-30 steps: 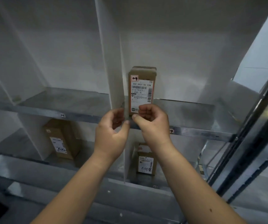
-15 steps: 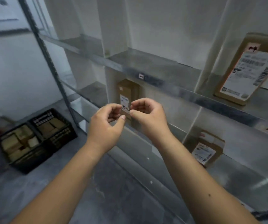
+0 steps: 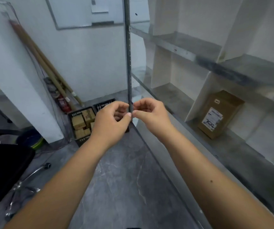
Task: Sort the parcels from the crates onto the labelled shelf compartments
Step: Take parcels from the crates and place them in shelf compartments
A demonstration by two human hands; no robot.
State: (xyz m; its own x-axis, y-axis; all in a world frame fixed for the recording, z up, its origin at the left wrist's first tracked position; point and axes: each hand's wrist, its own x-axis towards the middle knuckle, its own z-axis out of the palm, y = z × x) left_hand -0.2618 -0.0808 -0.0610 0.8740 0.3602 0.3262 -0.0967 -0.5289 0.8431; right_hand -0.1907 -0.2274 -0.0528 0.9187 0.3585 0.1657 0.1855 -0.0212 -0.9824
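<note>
My left hand and my right hand are held up side by side in mid-air, fingers curled, thumbs nearly touching, with nothing in them. Behind them on the floor stand two black crates; the near one holds several brown cardboard parcels, the far one is partly hidden by my left hand. On the right rises the metal shelf with white dividers. One brown parcel with a white label stands upright in a lower compartment.
The shelf's metal upright post stands just behind my hands. A white pillar and long wooden poles leaning on the wall are at the left. A black office chair sits at the lower left on the grey floor.
The view has swung left, from the shelf compartments toward the crates on the floor. Both hands left the parcel on the upper shelf and stay curled together, empty.
</note>
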